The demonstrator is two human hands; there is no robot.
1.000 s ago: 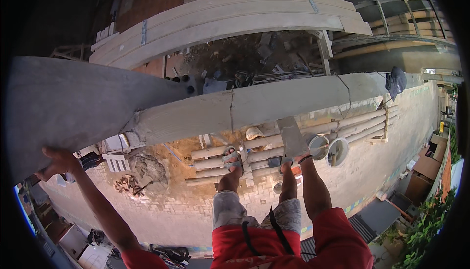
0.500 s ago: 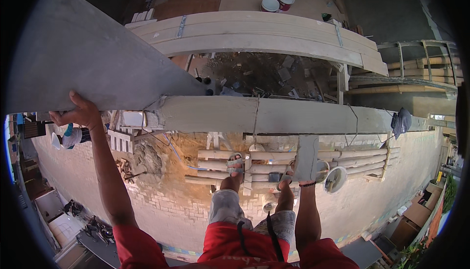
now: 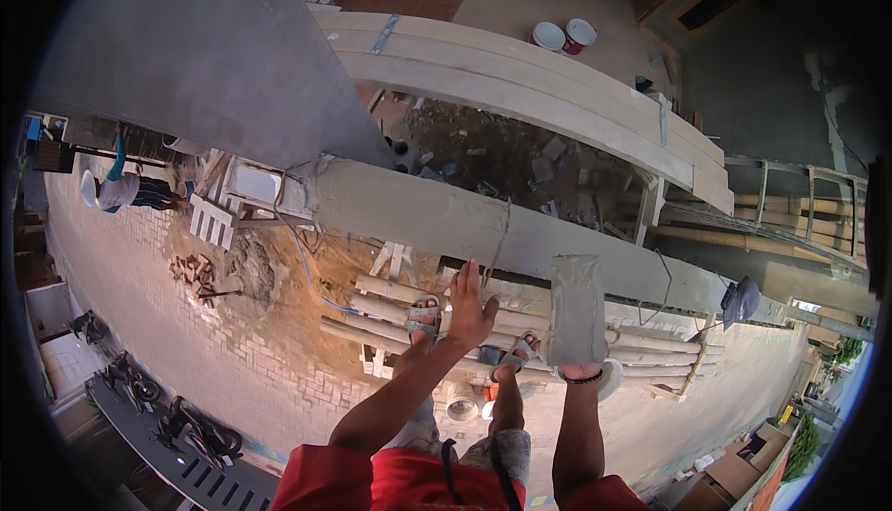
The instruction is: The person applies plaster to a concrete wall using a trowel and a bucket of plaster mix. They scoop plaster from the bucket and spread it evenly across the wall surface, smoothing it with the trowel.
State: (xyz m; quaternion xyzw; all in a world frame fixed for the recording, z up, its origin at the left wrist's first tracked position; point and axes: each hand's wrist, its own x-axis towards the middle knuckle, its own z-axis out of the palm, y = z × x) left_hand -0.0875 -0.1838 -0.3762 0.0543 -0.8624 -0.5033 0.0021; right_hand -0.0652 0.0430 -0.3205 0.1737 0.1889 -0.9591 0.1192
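Note:
My left hand [image 3: 472, 308] is in mid-air above the bamboo scaffold, just short of a long grey plastered beam [image 3: 418, 203]. Its fingers are stretched out and hold nothing. My right hand [image 3: 583, 373] grips a rectangular plastering float [image 3: 576, 305], whose flat face is coated with grey plaster. The float hides the handle and most of those fingers. The float's far end overlaps the beam's near edge in the picture; whether they touch, I cannot tell. A bent metal wire [image 3: 499, 243] crosses the beam. A smooth grey wall [image 3: 214, 56] rises at the upper left.
My sandalled feet stand on bamboo poles [image 3: 358, 327] high above a paved yard. A dark cap [image 3: 741, 300] sits at the beam's right end. Below left are a co-worker [image 3: 139, 190], a sand pile [image 3: 255, 274] and motorcycles [image 3: 200, 432]. White buckets [image 3: 548, 36] stand beyond stacked beams [image 3: 520, 84].
My left hand has come off the grey wall and swung right, in front of my body. The float stays in my right hand. The view has turned, and the co-worker shows more fully.

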